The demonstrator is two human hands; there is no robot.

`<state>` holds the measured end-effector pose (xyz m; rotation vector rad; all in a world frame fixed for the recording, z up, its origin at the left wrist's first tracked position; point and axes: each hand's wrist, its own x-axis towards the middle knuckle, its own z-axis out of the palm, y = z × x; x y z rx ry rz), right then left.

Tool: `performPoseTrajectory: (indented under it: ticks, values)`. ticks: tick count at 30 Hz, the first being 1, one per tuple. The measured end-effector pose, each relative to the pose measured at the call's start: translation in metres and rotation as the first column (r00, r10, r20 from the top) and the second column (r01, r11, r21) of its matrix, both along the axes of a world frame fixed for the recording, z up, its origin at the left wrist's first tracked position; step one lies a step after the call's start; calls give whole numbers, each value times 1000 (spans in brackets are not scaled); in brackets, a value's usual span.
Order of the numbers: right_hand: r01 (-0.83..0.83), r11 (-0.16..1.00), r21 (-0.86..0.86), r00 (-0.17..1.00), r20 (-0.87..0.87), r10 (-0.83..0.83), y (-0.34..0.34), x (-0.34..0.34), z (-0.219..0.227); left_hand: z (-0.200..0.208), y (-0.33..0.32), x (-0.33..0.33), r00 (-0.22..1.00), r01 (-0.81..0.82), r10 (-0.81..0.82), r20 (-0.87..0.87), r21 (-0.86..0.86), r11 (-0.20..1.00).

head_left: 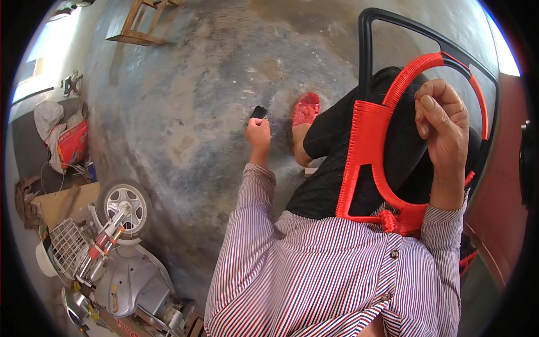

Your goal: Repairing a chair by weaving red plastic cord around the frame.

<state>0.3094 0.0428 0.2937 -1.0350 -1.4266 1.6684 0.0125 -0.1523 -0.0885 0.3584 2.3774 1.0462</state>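
Red-wrapped tubular frame (370, 121) lay across our black trousers (323, 182), right of centre. Our left hand (259, 136) held a small black object (259, 112); our right hand (449, 115) pinched narrow near a bare stretch (457, 67), contents untellable. We judged snug, flush cord turns best.

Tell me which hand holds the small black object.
The left hand, with the black object out over the floor; the right hand is curled by the red-wrapped ring.

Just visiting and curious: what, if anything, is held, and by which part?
The left hand holds a small black object by its near end. Whether the right hand holds anything cannot be told.
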Motion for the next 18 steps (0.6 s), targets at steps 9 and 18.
performPoseTrajectory:
  ticks: [9, 18]
  values:
    - [18, 1000, -2, 1000, -3, -18, -2, 2, -1, 13, 16, 4, 938, -213, 109, 329, 300, 930]
    - [-3, 1000, -1, 999, -33, 3, 0, 4, -5, 2, 6, 4, 915, -225, 122, 385, 235, 946]
